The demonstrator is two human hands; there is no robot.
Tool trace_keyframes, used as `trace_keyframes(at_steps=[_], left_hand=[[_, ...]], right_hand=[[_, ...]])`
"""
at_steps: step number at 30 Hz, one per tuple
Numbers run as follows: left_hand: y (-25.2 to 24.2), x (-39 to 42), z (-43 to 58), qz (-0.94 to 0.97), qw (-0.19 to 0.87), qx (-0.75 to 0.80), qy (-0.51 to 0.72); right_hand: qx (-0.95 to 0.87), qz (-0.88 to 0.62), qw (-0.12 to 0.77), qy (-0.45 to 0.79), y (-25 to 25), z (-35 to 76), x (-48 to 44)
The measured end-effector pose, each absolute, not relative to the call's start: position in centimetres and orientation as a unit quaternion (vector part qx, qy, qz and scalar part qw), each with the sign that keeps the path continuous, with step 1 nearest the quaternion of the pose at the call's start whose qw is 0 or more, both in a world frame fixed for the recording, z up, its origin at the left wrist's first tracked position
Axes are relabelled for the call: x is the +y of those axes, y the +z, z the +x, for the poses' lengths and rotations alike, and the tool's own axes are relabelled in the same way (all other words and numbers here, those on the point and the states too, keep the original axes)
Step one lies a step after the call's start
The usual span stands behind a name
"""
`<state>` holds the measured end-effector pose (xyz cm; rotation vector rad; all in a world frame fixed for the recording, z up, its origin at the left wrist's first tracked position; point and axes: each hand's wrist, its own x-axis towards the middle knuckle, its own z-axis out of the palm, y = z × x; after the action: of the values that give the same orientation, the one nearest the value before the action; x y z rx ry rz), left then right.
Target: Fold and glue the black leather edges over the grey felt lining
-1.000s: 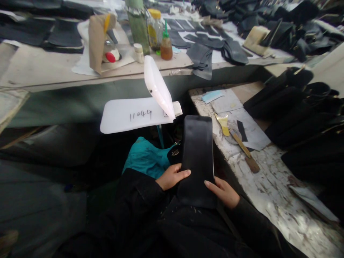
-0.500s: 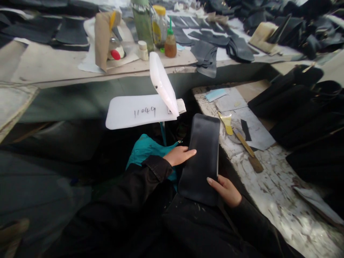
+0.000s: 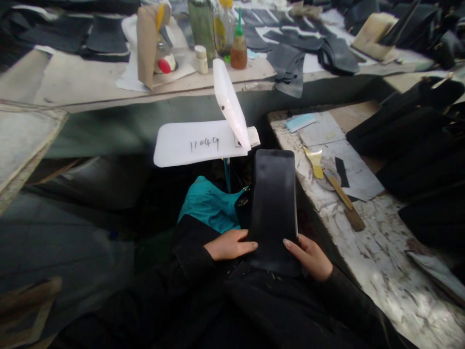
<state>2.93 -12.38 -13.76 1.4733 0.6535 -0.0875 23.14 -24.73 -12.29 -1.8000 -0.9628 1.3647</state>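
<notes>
A flat black leather panel [image 3: 274, 203] with rounded corners stands tilted over my lap, its long side pointing away from me. My left hand [image 3: 232, 245] grips its lower left edge, thumb on the face and the other fingers mostly hidden behind. On the lower right edge my right hand [image 3: 310, 257] holds it the same way. Just beyond the panel is a white plastic template [image 3: 189, 145] marked 11049, with a second white piece [image 3: 230, 104] standing up from its right end. Teal cloth [image 3: 210, 206] lies left of the panel.
At the right, a stained bench [image 3: 381, 261] carries a yellow scraper [image 3: 314, 162], a wooden-handled spatula [image 3: 343, 198] and a blue strip [image 3: 301, 122]. The back table [image 3: 90, 87] holds a glue bottle [image 3: 239, 51], jars and black leather pieces. Black rolled pieces [image 3: 407, 126] stand far right.
My left hand has slid down the panel's left edge, toward me. The panel has turned more upright in view. My right hand keeps its grip; the whole scene has shifted slightly right.
</notes>
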Motion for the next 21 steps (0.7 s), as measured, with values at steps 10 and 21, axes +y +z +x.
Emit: trace_keyframes(at_steps=[10,21], left_hand=[[-12.7,-12.4,2.3,0.723,0.641,0.254,-0.041],[-13.9,-13.4,3.9,0.702,0.634,0.324,0.000]], right_hand=[[-0.527,-0.743,0.176,0.374,-10.9,23.1,-25.3],[-0.481,-0.773,0.297,0.287,-11.1,30.2,-17.3]])
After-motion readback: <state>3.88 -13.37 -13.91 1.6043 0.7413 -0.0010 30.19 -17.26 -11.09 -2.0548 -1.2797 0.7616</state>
